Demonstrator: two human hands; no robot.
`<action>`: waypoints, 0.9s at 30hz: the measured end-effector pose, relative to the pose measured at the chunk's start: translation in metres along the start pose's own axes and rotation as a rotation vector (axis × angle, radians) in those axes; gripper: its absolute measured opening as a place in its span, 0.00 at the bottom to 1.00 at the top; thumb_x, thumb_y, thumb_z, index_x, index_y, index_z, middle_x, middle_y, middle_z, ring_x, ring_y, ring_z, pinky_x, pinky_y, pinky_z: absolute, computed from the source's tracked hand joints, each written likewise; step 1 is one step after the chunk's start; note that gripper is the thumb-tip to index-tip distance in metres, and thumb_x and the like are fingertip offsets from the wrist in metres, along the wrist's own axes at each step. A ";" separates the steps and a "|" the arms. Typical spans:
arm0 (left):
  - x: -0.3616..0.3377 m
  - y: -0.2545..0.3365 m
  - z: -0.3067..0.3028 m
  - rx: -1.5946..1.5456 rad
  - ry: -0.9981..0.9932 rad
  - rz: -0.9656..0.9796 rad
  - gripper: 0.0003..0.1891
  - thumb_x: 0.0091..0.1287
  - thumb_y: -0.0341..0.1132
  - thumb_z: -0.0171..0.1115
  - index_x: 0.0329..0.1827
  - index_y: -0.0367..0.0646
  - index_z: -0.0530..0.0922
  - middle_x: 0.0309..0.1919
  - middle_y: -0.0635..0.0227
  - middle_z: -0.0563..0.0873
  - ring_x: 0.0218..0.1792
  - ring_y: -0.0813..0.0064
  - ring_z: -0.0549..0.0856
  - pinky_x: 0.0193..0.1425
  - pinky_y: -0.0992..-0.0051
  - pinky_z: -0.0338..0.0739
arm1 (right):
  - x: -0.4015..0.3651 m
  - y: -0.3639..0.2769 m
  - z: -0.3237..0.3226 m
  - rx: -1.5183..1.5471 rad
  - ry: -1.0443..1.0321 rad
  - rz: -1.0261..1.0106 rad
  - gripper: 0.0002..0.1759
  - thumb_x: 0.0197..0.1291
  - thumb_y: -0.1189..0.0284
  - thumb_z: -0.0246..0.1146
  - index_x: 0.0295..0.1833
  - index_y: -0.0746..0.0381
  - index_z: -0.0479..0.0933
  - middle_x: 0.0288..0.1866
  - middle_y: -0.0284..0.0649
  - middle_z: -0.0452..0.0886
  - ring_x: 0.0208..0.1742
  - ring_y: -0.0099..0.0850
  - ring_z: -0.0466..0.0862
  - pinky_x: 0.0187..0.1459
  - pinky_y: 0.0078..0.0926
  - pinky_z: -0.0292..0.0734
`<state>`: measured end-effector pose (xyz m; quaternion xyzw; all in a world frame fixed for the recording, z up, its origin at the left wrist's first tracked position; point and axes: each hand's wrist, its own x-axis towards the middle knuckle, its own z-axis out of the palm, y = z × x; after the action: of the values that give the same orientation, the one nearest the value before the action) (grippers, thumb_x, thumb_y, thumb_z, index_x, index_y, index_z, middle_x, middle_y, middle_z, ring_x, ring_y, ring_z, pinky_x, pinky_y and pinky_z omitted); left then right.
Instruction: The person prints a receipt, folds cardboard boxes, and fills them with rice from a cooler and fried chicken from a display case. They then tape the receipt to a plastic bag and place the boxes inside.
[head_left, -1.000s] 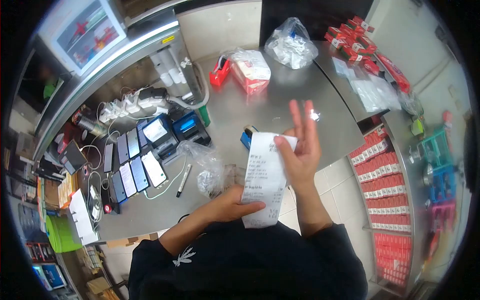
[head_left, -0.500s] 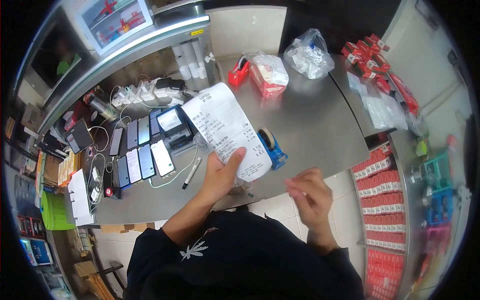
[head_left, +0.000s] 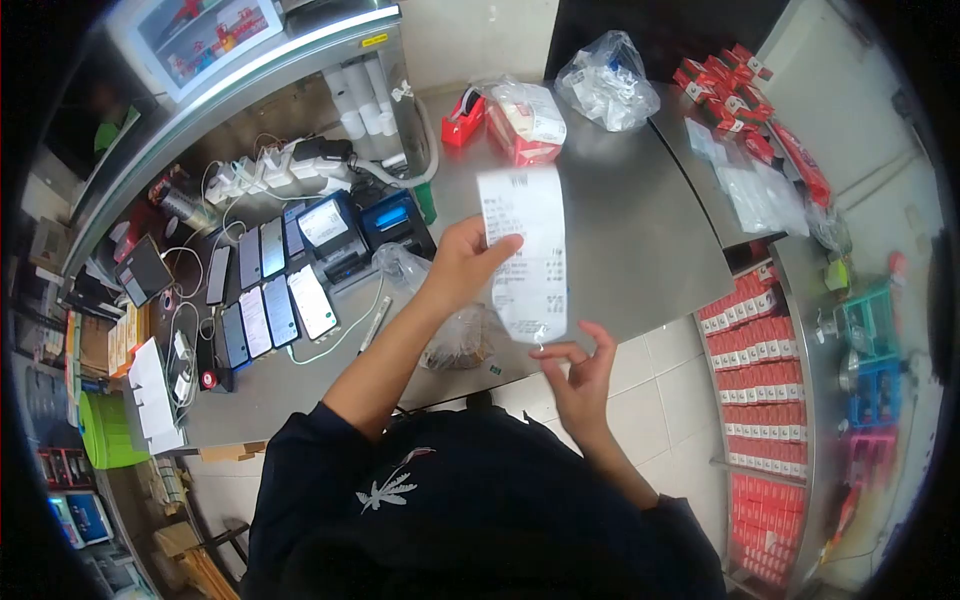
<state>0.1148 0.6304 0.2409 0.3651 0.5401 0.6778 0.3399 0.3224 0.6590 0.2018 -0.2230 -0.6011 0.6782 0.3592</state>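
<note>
My left hand (head_left: pixel 468 262) grips a long printed paper receipt (head_left: pixel 530 275) by its left edge, thumb on the front. The receipt hangs over the counter with its print facing me. At its bottom edge is my right hand (head_left: pixel 580 378), thumb and forefinger pinched together and the other fingers raised. What the pinch holds, if anything, is too small to make out. Below my left wrist, a crumpled clear plastic bag (head_left: pixel 458 338) lies near the counter's front edge. Left of it are a marker pen (head_left: pixel 375 324) and a black receipt printer (head_left: pixel 335 240).
Several phones (head_left: pixel 268 312) lie in rows on the steel counter (head_left: pixel 640 250), with chargers and cables (head_left: pixel 290 165) behind. Farther back are a red tape dispenser (head_left: pixel 463 118), a wrapped red-white pack (head_left: pixel 525 122) and a plastic bag (head_left: pixel 608 85). Red boxes (head_left: pixel 755 380) fill shelves at right.
My left hand has swung the receipt right and more upright, now covering the blue tape dispenser. My right hand has moved left to the receipt's bottom edge. The view has shifted slightly.
</note>
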 end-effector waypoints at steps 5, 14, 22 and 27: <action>-0.004 -0.058 -0.041 1.075 -0.134 -0.227 0.19 0.53 0.34 0.66 0.48 0.40 0.75 0.32 0.61 0.83 0.32 0.65 0.82 0.43 0.68 0.73 | -0.022 0.027 -0.006 -0.228 -0.606 0.202 0.20 0.60 0.72 0.58 0.57 0.63 0.68 0.51 0.41 0.75 0.56 0.31 0.72 0.59 0.28 0.64; -0.040 -0.101 -0.064 1.237 0.207 0.157 0.26 0.49 0.37 0.66 0.53 0.48 0.73 0.37 0.67 0.80 0.42 0.62 0.77 0.50 0.62 0.64 | -0.033 0.144 0.003 -0.183 -0.752 0.452 0.20 0.63 0.67 0.55 0.59 0.62 0.71 0.55 0.40 0.74 0.59 0.31 0.70 0.61 0.27 0.61; -0.030 -0.110 -0.081 1.289 -0.388 -0.221 0.13 0.55 0.38 0.56 0.44 0.54 0.80 0.40 0.67 0.81 0.46 0.62 0.77 0.51 0.57 0.63 | -0.021 0.179 0.023 -0.268 -0.662 0.408 0.18 0.61 0.67 0.55 0.55 0.62 0.73 0.47 0.44 0.78 0.50 0.32 0.76 0.54 0.29 0.68; -0.027 -0.113 -0.088 1.171 -0.460 -0.304 0.13 0.60 0.42 0.51 0.43 0.51 0.80 0.40 0.64 0.83 0.48 0.62 0.78 0.52 0.58 0.63 | -0.009 0.159 0.032 -0.521 -0.714 0.569 0.16 0.60 0.67 0.56 0.48 0.67 0.73 0.41 0.48 0.80 0.39 0.38 0.81 0.43 0.34 0.74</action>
<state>0.0601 0.5859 0.1135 0.5455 0.7794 0.1198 0.2839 0.2697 0.6280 0.0517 -0.2144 -0.7504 0.6108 -0.1336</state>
